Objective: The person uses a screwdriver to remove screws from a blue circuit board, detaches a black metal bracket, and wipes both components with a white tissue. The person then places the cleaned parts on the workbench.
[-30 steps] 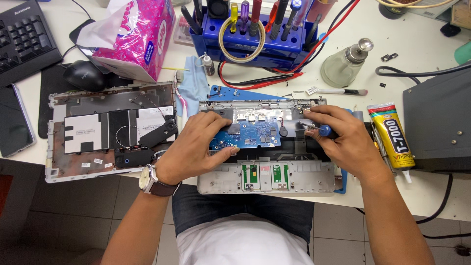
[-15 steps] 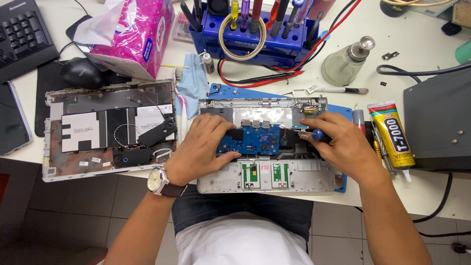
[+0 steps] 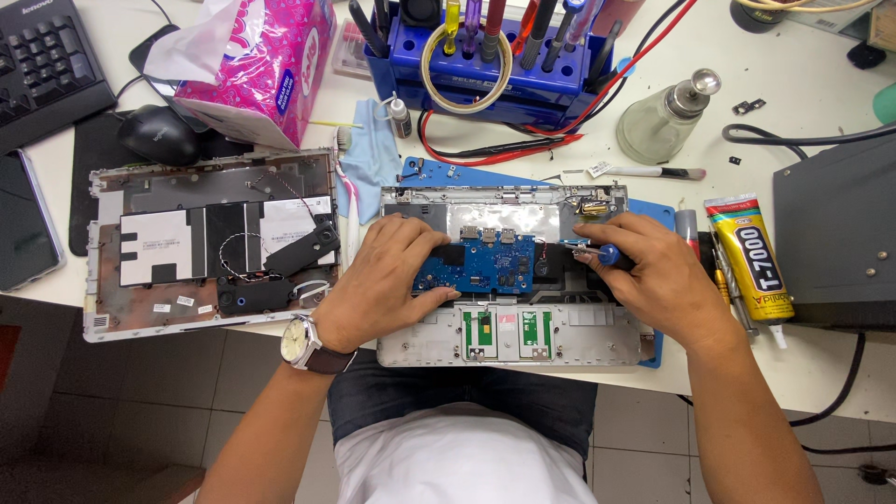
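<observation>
While left hand (image 3: 383,280) steadies glossy blue board (image 3: 476,266), right hand (image 3: 653,275) grips screwdriver (image 3: 597,252).

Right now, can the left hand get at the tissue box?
Probably yes: the left hand rests on the blue board, holding nothing, and only the flat open case lies toward the tissue box.

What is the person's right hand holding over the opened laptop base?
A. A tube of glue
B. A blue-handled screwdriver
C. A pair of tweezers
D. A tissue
B: the right hand grips a blue-handled screwdriver with its tip at the edge of the blue circuit board, which the left hand steadies.
</observation>
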